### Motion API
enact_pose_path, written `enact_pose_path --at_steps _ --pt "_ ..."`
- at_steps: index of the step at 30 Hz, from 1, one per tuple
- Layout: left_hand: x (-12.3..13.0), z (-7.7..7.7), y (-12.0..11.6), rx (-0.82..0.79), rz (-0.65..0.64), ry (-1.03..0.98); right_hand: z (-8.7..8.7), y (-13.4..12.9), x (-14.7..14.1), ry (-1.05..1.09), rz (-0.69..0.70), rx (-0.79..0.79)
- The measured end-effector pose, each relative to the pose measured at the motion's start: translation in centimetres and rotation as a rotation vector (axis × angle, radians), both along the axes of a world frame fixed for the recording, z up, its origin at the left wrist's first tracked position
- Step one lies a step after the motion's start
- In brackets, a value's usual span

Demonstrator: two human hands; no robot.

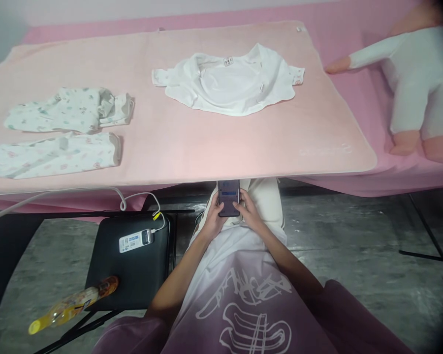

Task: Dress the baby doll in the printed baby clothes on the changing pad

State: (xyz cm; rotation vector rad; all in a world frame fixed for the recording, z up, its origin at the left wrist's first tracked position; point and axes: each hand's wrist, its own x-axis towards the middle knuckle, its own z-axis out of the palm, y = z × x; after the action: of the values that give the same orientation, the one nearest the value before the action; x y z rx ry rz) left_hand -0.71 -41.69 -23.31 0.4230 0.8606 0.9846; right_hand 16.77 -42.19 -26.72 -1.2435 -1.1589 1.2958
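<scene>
Between my two hands, over my lap and just below the table edge, is a smartphone (229, 199) with its screen lit. My left hand (214, 219) is closed around its left side, thumb at the lower screen. From the right side my right hand (250, 211) grips it too, its thumb over the lower right of the screen. Beyond the phone, a white baby top (232, 83) lies spread on the pink mat (221, 142). Further left on the mat are a folded patterned garment (59, 110) and another patterned garment (55, 153) nearer the edge.
A baby doll (413, 78) in white clothing lies at the right on the pink cloth (339, 44). To my left, a black stool (114, 270) bears a white power bank (136, 240) with a cable (133, 194), and a drink bottle (74, 305) with a yellow cap.
</scene>
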Motion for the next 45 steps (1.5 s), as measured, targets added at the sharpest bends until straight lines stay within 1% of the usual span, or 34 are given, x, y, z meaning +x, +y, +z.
enact_pose_path --at_steps 8,12,21,24,28,36,41,45 --pt "0.1 -0.5 0.0 0.007 0.006 0.070 0.1 -0.2 0.3 0.050 0.025 0.007" --pt "-0.2 -0.7 0.1 -0.012 -0.004 0.018 0.1 -0.3 0.6 0.020 0.044 0.005" --pt "-0.2 -0.3 0.2 -0.038 0.012 -0.006 -1.1 -0.5 0.5 -0.018 0.038 0.006" --pt "-0.2 -0.3 0.2 -0.035 0.023 -0.003 -1.2 -0.4 0.7 0.003 0.042 -0.013" --pt "-0.1 -0.3 0.3 -0.026 0.031 -0.002 -1.2 -0.4 0.9 0.034 0.049 -0.046" --pt "0.2 0.0 0.4 -0.020 0.051 0.022 -1.4 -0.5 1.1 0.009 0.037 -0.049" --pt "0.5 -0.1 0.4 0.002 0.068 0.023 -0.9 -0.4 1.2 -0.006 0.078 -0.010" --pt "0.7 -0.2 0.5 0.023 0.080 0.042 -0.7 -0.3 1.1 -0.014 0.074 0.014"
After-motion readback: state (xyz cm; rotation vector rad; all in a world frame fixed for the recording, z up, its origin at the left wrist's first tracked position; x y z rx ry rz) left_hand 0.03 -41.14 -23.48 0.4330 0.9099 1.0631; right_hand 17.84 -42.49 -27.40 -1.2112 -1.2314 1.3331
